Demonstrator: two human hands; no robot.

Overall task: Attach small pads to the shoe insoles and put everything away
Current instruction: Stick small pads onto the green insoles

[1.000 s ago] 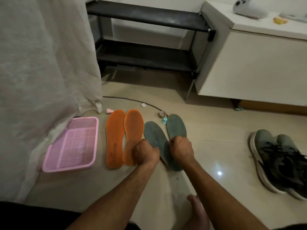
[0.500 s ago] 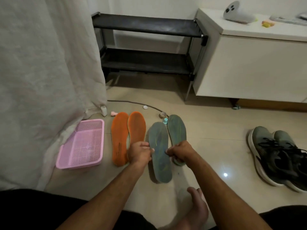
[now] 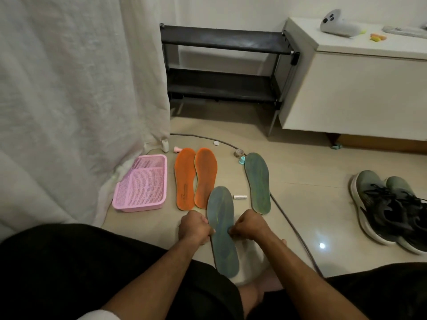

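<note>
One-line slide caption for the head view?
Both hands, left and right, grip one green insole by its edges.

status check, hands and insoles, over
Left hand and right hand both grip the near green insole, lifted toward the lap. Other green insole and orange pair on floor. Nothing blocking.

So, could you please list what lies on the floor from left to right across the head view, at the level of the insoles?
Pink basket → orange insole pair → small white tube → green insole on the floor → pair of sneakers.
</note>
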